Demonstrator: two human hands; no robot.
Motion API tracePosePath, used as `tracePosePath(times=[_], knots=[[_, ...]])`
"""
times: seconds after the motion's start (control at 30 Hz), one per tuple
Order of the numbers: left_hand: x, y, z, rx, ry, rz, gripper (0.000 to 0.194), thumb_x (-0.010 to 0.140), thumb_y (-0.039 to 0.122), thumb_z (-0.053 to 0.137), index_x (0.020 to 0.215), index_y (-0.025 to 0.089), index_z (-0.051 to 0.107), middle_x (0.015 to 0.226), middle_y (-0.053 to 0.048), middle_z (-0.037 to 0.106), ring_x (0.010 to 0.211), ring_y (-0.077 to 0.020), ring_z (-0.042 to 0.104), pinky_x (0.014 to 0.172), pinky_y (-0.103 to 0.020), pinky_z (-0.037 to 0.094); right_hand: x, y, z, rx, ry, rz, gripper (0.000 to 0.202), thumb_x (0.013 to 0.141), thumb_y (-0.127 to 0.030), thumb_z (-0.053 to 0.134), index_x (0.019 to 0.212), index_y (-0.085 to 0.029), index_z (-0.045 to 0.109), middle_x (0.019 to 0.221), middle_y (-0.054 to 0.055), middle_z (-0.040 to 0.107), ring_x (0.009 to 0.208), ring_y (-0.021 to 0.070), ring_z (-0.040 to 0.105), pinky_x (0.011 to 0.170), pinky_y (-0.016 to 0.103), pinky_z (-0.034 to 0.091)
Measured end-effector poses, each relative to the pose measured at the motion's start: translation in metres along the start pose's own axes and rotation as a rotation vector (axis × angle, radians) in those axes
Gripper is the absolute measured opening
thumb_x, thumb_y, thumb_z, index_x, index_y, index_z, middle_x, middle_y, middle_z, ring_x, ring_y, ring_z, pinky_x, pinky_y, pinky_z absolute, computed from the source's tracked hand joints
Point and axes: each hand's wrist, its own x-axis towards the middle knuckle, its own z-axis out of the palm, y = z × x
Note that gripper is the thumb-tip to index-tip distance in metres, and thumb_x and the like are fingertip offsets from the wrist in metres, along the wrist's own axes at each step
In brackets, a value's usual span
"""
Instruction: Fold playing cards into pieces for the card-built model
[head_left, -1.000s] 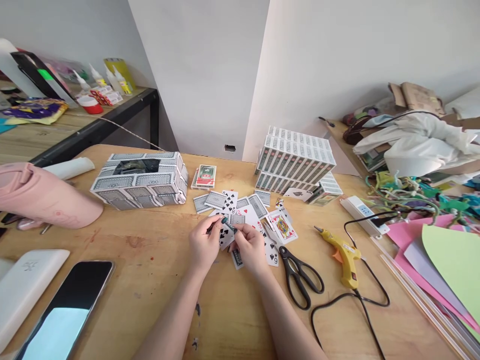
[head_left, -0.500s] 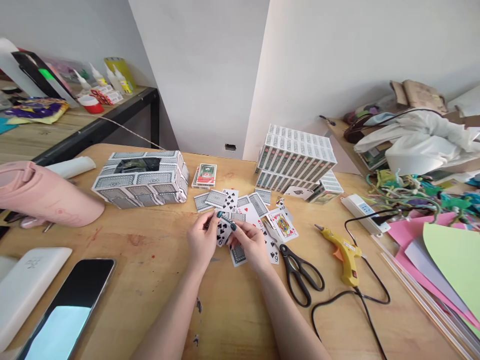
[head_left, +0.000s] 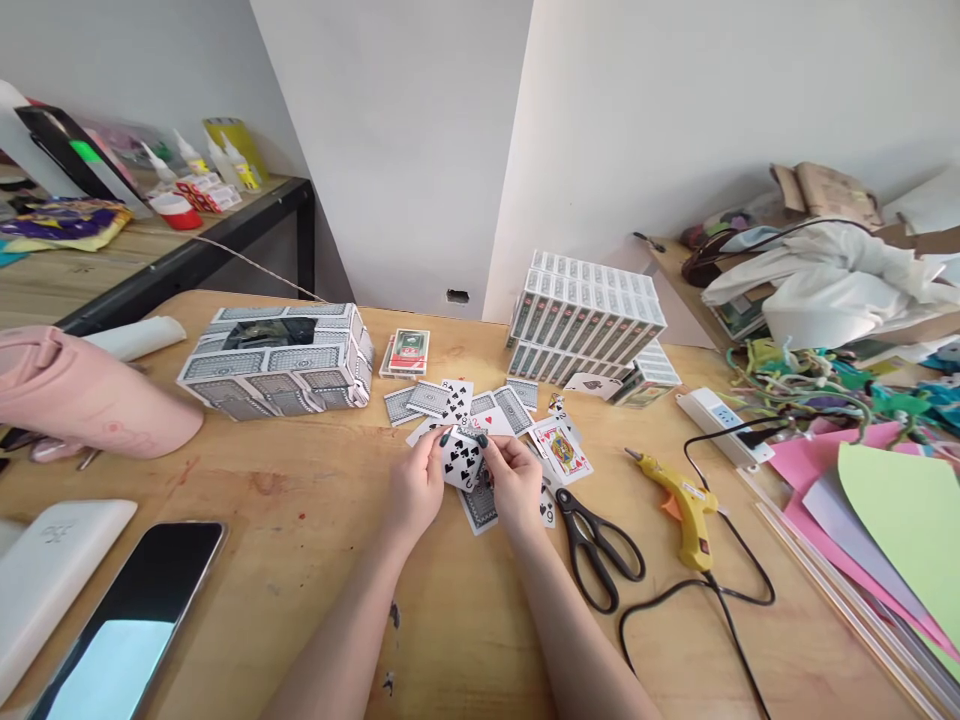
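Between both hands is a playing card (head_left: 460, 464) with black spades, its top edge folded so that a strip of grey back shows. My left hand (head_left: 418, 482) pinches its left side and my right hand (head_left: 514, 482) pinches its right side. Just beneath lies a face-down card (head_left: 480, 510), partly covered by the held card and my right hand. Loose cards spread out behind, among them an eight of spades (head_left: 454, 400) and a jack of hearts (head_left: 561, 448). Black-handled scissors (head_left: 598, 548) rest to the right of my right hand.
A card-covered box (head_left: 277, 365) stands at the left, beside a pink tumbler (head_left: 105, 390). Stacked card packs (head_left: 589, 320) rise at the back right. A yellow glue gun (head_left: 686, 510) trails its cord near a power strip (head_left: 724, 425). A phone (head_left: 135, 620) lies front left.
Both hands have shifted slightly to the right with the card. Its spade face now turns more fully toward me, and the folded strip shows along the top.
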Motion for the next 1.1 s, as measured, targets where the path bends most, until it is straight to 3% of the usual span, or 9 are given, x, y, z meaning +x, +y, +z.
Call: tracePosePath(times=[0.1, 0.2, 0.47, 0.7, 0.9, 1.03, 1.1], knots=[[-0.0009, 0.0030, -0.0018, -0.043, 0.005, -0.052, 0.027, 0.090, 0.026, 0.037, 0.101, 0.017, 0.060, 0.086, -0.006, 0.070, 0.074, -0.0162, 0.065, 0.063, -0.025, 0.052, 0.0003, 0.0010, -0.0009, -0.063, -0.011, -0.079, 0.026, 0.073, -0.040, 0.061, 0.075, -0.014, 0.062, 0.060, 0.000, 0.058, 0.052, 0.0109, 0.048, 0.049, 0.023, 0.040], [-0.0010, 0.0049, -0.0027, -0.120, -0.036, -0.057, 0.022, 0.087, 0.028, 0.047, 0.102, 0.017, 0.059, 0.090, -0.006, 0.068, 0.077, -0.0160, 0.064, 0.067, -0.026, 0.051, -0.0022, -0.0003, -0.0017, -0.185, -0.002, -0.181, 0.022, 0.077, -0.036, 0.056, 0.076, -0.015, 0.062, 0.064, 0.002, 0.060, 0.056, 0.0129, 0.052, 0.054, 0.025, 0.043], [0.0002, 0.0071, -0.0035, -0.100, 0.009, 0.099, 0.012, 0.082, 0.019, 0.052, 0.088, 0.018, 0.063, 0.082, -0.003, 0.068, 0.075, -0.0129, 0.064, 0.069, -0.023, 0.051, -0.0081, -0.0020, -0.0034, -0.424, 0.092, -0.406, 0.017, 0.081, -0.025, 0.049, 0.075, -0.017, 0.063, 0.066, 0.002, 0.064, 0.058, 0.0145, 0.056, 0.056, 0.025, 0.044], [-0.0032, 0.0084, -0.0016, -0.051, -0.008, 0.096, 0.020, 0.078, 0.017, 0.055, 0.094, 0.019, 0.067, 0.087, -0.002, 0.073, 0.071, -0.0129, 0.068, 0.069, -0.021, 0.054, -0.0032, -0.0001, -0.0070, -0.400, 0.160, -0.389, 0.018, 0.079, -0.026, 0.050, 0.075, -0.017, 0.065, 0.067, 0.003, 0.066, 0.059, 0.0151, 0.057, 0.055, 0.025, 0.045], [-0.0041, 0.0069, -0.0021, 0.012, -0.050, 0.056, 0.025, 0.078, 0.017, 0.052, 0.096, 0.020, 0.068, 0.087, 0.000, 0.073, 0.072, -0.0127, 0.068, 0.067, -0.019, 0.053, -0.0026, -0.0014, -0.0070, -0.387, 0.167, -0.351, 0.018, 0.078, -0.026, 0.051, 0.074, -0.017, 0.066, 0.065, 0.002, 0.066, 0.057, 0.0148, 0.056, 0.054, 0.024, 0.044], [-0.0046, 0.0089, -0.0034, 0.035, -0.056, 0.042, 0.026, 0.079, 0.017, 0.049, 0.097, 0.021, 0.068, 0.077, 0.001, 0.073, 0.060, -0.0107, 0.065, 0.061, -0.019, 0.052, -0.0023, -0.0004, -0.0072, -0.373, 0.169, -0.328, 0.018, 0.078, -0.029, 0.052, 0.073, -0.017, 0.066, 0.065, 0.002, 0.065, 0.057, 0.0146, 0.055, 0.055, 0.025, 0.043], [-0.0049, 0.0092, -0.0031, -0.011, -0.044, 0.031, 0.027, 0.081, 0.018, 0.048, 0.100, 0.021, 0.067, 0.083, -0.001, 0.073, 0.066, -0.0119, 0.066, 0.065, -0.021, 0.053, -0.0014, 0.0001, -0.0075, -0.348, 0.154, -0.309, 0.019, 0.078, -0.030, 0.053, 0.074, -0.017, 0.065, 0.064, 0.002, 0.064, 0.056, 0.0140, 0.053, 0.054, 0.025, 0.042]])
